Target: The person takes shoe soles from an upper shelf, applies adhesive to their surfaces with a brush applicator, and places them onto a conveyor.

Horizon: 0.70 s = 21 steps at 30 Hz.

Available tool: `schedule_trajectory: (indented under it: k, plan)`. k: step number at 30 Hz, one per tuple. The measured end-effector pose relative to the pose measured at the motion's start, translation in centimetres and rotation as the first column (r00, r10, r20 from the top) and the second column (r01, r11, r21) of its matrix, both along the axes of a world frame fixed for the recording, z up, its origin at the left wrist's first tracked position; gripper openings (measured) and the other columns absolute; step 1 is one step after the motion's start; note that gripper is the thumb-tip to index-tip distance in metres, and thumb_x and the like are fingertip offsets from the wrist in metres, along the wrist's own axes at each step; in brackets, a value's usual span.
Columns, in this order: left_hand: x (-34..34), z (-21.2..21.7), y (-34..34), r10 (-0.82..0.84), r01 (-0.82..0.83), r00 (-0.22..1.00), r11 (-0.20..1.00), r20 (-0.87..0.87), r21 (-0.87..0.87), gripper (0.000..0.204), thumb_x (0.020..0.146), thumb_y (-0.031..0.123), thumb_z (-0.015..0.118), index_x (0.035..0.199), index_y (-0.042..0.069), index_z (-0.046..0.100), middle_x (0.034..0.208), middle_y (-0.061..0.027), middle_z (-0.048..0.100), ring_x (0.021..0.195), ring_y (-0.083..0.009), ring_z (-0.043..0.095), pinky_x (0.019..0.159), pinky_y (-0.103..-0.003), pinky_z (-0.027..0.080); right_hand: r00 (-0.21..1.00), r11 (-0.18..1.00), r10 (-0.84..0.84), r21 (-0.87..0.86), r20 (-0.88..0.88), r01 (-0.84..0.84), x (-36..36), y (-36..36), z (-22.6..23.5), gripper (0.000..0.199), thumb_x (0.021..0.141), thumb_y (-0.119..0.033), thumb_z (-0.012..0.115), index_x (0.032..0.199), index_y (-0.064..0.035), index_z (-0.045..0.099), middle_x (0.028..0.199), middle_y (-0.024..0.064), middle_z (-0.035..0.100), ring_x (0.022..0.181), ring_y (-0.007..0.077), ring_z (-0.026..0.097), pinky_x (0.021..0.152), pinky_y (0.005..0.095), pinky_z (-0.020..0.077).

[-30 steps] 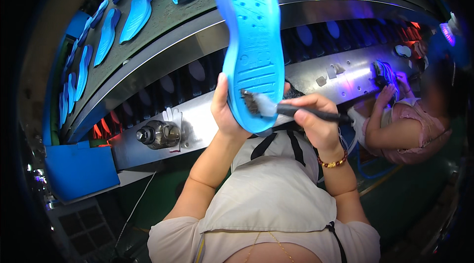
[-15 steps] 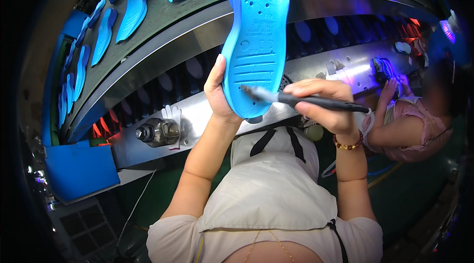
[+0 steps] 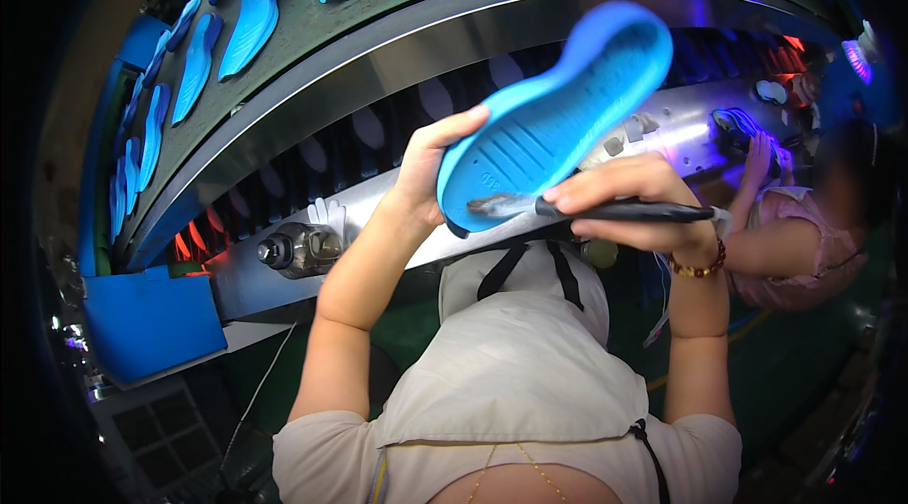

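Blue sole is slanting far-right, left hand pinching its left edge, right hand pinching a brush, bristles seemingly touching the sole's near end.

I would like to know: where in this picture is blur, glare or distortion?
Head view: the far end of the held blue sole looks blurred; head view: whitish glare on the metal bench; head view: the steel rim curves, fisheye-like.
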State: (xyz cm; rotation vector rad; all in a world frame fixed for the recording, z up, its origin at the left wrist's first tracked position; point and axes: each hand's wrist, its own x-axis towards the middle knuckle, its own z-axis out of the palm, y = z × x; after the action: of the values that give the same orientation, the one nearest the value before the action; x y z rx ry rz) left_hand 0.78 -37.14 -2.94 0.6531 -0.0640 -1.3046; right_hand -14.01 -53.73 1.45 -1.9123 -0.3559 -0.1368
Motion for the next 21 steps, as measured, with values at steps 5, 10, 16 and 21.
schedule_trajectory:
  k: [5, 10, 16, 21]
  plan:
    - [-0.7, 1.1, -0.3, -0.351, 0.316, 0.932, 0.909, 0.088, 0.273, 0.053, 0.079, 0.032, 0.056, 0.117, -0.003, 0.045, 0.106, -0.0217, 0.052, 0.090, -0.0261, 0.056, 0.079, -0.036, 0.047, 0.930, 0.930, 0.318, -0.129, -0.185, -0.344, 0.0, -1.1, 0.7, 0.017, 0.071, -0.003, 0.061, 0.088, -0.0009, 0.061, 0.088, 0.0124, 0.063, 0.082, 0.0266, 0.061, 0.072, 0.0310, 0.0481]
    - [-1.0, 1.8, -0.5, -0.418, 0.397, 0.909, 0.875, 0.015, 0.278, 0.055, 0.077, 0.032, 0.058, 0.118, -0.003, 0.045, 0.107, -0.0211, 0.053, 0.088, -0.0258, 0.058, 0.078, -0.035, 0.048, 0.952, 0.956, 0.240, -0.124, -0.188, -0.266, 0.2, -2.1, -0.6, 0.017, 0.071, -0.006, 0.062, 0.088, -0.0040, 0.062, 0.087, 0.0087, 0.064, 0.080, 0.0249, 0.060, 0.068, 0.0304, 0.0467]
    - [-0.6, 1.3, 0.7, -0.503, 0.432, 0.857, 0.821, 0.114, 0.373, 0.055, 0.081, 0.037, 0.053, 0.121, 0.000, 0.043, 0.107, -0.0191, 0.053, 0.089, -0.0241, 0.057, 0.073, -0.033, 0.049, 0.913, 0.905, 0.322, -0.201, -0.251, -0.375, 0.1, -3.6, 0.1, 0.017, 0.071, -0.006, 0.061, 0.087, -0.0036, 0.062, 0.080, 0.0104, 0.063, 0.070, 0.0234, 0.060, 0.060, 0.0303, 0.0451]
    - [-0.4, 1.1, 1.1, -0.523, 0.356, 0.810, 0.798, 0.265, 0.486, 0.056, 0.081, 0.036, 0.053, 0.122, -0.001, 0.041, 0.107, -0.0193, 0.053, 0.088, -0.0241, 0.058, 0.075, -0.033, 0.049, 0.854, 0.930, 0.144, -0.226, -0.500, -0.289, -0.1, -4.5, -0.2, 0.023, 0.072, -0.005, 0.063, 0.094, -0.0003, 0.060, 0.091, 0.0144, 0.063, 0.085, 0.0217, 0.061, 0.075, 0.0294, 0.0476]
